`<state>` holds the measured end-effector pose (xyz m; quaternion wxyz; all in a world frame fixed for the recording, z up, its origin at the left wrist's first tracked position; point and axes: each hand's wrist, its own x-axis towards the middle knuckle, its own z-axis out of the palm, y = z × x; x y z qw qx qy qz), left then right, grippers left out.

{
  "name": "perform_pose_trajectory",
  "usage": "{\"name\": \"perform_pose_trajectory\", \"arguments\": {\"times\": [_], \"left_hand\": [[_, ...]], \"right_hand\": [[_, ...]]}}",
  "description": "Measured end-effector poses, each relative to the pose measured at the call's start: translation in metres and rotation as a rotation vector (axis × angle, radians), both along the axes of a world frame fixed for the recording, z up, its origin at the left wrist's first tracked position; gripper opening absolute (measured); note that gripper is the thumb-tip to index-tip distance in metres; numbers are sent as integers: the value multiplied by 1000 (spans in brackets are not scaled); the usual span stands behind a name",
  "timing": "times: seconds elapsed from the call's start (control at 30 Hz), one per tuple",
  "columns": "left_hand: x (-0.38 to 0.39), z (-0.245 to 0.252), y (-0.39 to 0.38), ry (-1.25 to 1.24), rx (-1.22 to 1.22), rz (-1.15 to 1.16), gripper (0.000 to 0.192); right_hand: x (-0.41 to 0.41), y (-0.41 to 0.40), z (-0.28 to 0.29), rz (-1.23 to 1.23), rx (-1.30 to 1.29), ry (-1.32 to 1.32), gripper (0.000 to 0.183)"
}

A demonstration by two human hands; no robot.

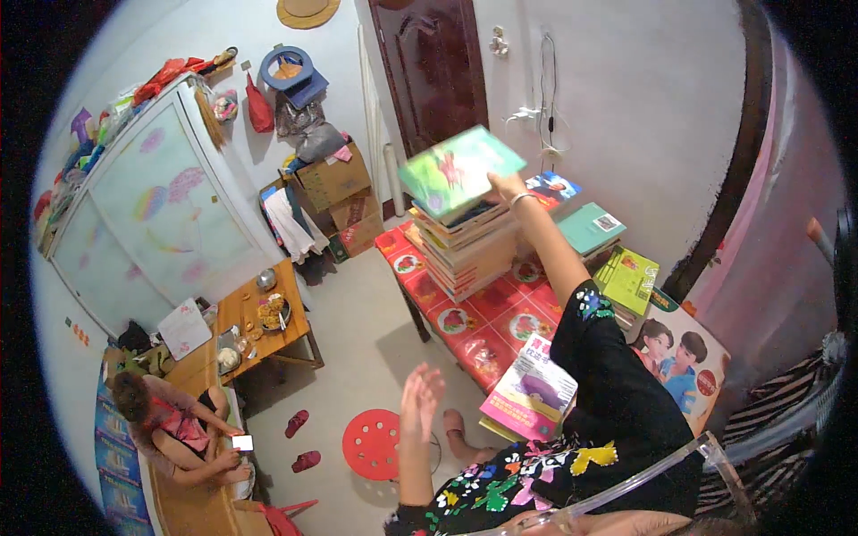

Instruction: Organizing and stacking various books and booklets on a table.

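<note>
My right hand (507, 186) grips the near right edge of a green picture book (462, 167), with the thumb on its cover. The book is over a tall stack of books (462, 258) on the red patterned tablecloth (456, 345); I cannot tell whether it touches the top. Fingers slightly apart, my left hand (422, 398) is raised above the floor and holds nothing. Close to my body, a pink and white book (529, 395) lies on other books at the table's near edge. A teal book (591, 228) and a lime-green book (627, 281) top stacks along the right.
A red round stool (372, 444) stands beside my left forearm. Two slippers (297, 423) lie on the floor. At the left, a seated person (181, 429) holds a lit phone near a wooden table (295, 288) with food. Cardboard boxes (335, 177) stand near the door.
</note>
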<state>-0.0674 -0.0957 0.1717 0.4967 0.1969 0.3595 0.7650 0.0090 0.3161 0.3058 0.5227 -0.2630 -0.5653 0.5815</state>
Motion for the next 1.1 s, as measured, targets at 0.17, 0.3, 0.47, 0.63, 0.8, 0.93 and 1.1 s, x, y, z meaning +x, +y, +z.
{"name": "perform_pose_trajectory", "arguments": {"times": [0.17,0.3,0.47,0.63,0.8,0.93,1.1], "left_hand": [[14,-79,-61,-19,-289,-28,31],[24,-99,-64,221,-462,-83,30],[23,-128,-59,426,-540,-97,31],[48,-126,-26,602,-446,-68,33],[57,-118,-6,724,-432,-15,33],[56,-126,13,683,-443,25,30],[46,-130,23,730,-475,-89,35]], "right_hand": [[11,25,-39,5,-270,-605,42],[47,53,-70,171,-159,-503,65],[118,-58,-126,262,227,-794,51],[255,-185,-179,-216,210,-1205,41],[312,-300,-243,-429,146,-1621,58],[338,-320,-291,-456,388,-1429,54],[313,-281,-290,-551,377,-1166,38]]}}
